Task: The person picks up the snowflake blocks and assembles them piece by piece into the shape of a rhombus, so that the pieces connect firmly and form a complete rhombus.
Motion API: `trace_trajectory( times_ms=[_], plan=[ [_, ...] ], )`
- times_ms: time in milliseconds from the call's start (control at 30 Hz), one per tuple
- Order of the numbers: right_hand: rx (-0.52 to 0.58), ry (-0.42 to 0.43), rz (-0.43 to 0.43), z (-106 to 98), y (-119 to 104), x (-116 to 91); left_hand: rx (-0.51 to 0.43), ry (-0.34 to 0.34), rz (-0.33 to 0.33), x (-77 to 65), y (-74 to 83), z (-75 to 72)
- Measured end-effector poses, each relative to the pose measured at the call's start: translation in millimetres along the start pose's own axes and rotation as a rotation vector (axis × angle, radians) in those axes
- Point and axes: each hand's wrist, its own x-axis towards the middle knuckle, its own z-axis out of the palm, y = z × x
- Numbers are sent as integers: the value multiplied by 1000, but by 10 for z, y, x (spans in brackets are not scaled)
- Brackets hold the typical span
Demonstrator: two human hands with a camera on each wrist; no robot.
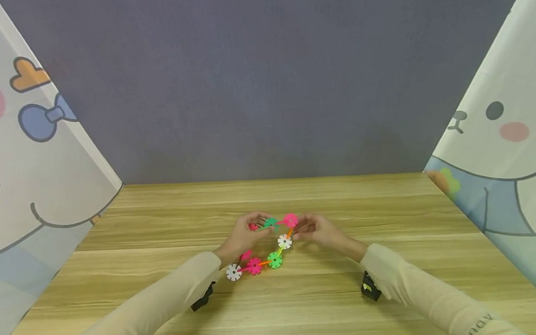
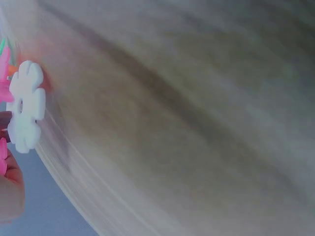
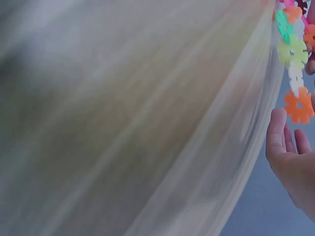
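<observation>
A bent chain of interlocked snowflake discs, with a pink disc (image 1: 290,220), a white disc (image 1: 284,241) and a green disc (image 1: 274,260), hangs between the hands above the table. At its upper left, my left hand (image 1: 242,236) grips the chain near a teal disc (image 1: 270,222). A white disc (image 2: 28,105) sticks out past the left fingers in the left wrist view. My right hand (image 1: 318,230) is beside the chain's right end, fingers loosely extended. In the right wrist view an orange disc (image 3: 298,105) lies just above those fingers; any contact is partly cut off by the frame.
The wooden table (image 1: 281,315) spreads under both forearms. A dark grey panel (image 1: 260,83) stands behind it, with cartoon-printed cloths (image 1: 34,172) at the sides. Black wrist devices (image 1: 370,286) sit under the sleeves.
</observation>
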Motion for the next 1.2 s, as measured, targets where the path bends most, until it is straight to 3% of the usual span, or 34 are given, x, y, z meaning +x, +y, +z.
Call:
trace_trajectory(
  times_ms=[300, 567, 667, 800, 1033, 1200],
  plan=[
    [83, 19, 30, 122, -27, 39, -23, 28, 3, -10, 21, 0],
    [118, 68, 34, 152, -45, 37, -8, 36, 50, -162, 308, -32],
    [138, 69, 42, 151, -54, 36, -21, 40, 58, -176, 334, -33],
    [137, 81, 39, 150, -81, 36, -53, 49, 54, -157, 324, -27],
    [106, 109, 4, 132, -143, 49, -66, 100, 47, -17, 91, 25],
    [152, 101, -34, 130, -164, 73, -54, 131, 77, 1, 69, 57]
  ],
)
